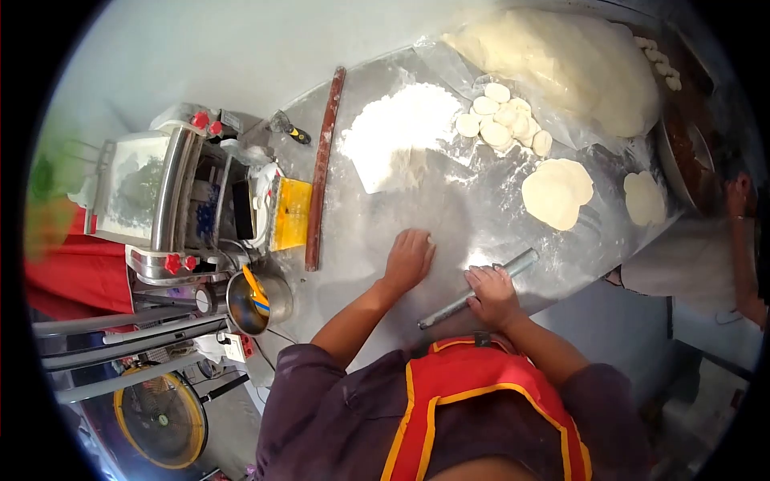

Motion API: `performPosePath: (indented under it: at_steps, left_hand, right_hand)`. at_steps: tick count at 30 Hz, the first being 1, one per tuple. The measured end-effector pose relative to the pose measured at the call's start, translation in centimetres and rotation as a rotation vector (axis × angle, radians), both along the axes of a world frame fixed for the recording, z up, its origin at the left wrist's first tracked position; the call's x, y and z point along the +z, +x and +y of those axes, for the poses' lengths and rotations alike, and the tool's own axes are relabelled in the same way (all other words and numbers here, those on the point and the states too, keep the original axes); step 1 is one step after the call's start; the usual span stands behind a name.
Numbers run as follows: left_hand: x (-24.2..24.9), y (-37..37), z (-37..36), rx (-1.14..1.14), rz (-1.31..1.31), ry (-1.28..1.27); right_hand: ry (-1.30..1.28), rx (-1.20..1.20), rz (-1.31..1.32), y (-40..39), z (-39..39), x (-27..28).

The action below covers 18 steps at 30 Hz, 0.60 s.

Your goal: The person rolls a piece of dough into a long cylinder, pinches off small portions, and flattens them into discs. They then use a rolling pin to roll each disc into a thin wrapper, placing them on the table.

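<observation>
My right hand [492, 290] lies over a short, shiny rolling pin [520, 263] near the table's front edge, with its fingers bent across the middle. The pin slants from lower left to upper right. To the left, my left hand [411, 258] rests on the table with its fingers curled in. A small pale bit shows at its fingertips, too little to name. Beyond the right hand are flat, overlapping dough rounds [553, 196]. Farther back sits a pile of small dough pieces [501, 120], beside a heap of white flour [401, 132].
A large dough mass [569, 68] under plastic fills the back right. More flat dough [645, 199] lies near a metal bowl [682, 156]. At left are a long brown rod [324, 172], a scraper [290, 128], a roller machine [164, 188] and a metal pot [277, 301]. Another person's hand [738, 192] shows far right.
</observation>
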<state>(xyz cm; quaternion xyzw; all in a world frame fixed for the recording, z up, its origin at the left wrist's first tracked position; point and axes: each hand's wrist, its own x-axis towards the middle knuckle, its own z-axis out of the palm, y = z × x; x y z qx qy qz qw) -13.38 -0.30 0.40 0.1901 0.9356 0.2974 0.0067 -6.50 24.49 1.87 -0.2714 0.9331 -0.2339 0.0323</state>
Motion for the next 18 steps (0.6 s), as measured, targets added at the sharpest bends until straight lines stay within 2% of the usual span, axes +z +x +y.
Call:
performPosePath:
  at_steps: [3, 7, 14, 18]
  left_hand:
    - [0.0, -2.5, 3.1, -0.012, 0.088, -0.187]
    - [-0.6, -3.7, 4.2, -0.024, 0.039, -0.355]
    - [-0.4, -5.7, 5.1, 0.0, 0.085, -0.361]
    - [-2.9, -5.3, 4.7, 0.042, 0.191, -0.283]
  right_hand:
    - [0.029, 0.006, -0.068, -0.6, 0.1, 0.5]
    - [0.045, 0.032, -0.119, -0.1, 0.6, -0.6]
    - [-0.011, 0.034, 0.046, 0.3, 0.9, -1.8]
    - [-0.11, 0.059, -0.047, -0.4, 0.9, 0.1]
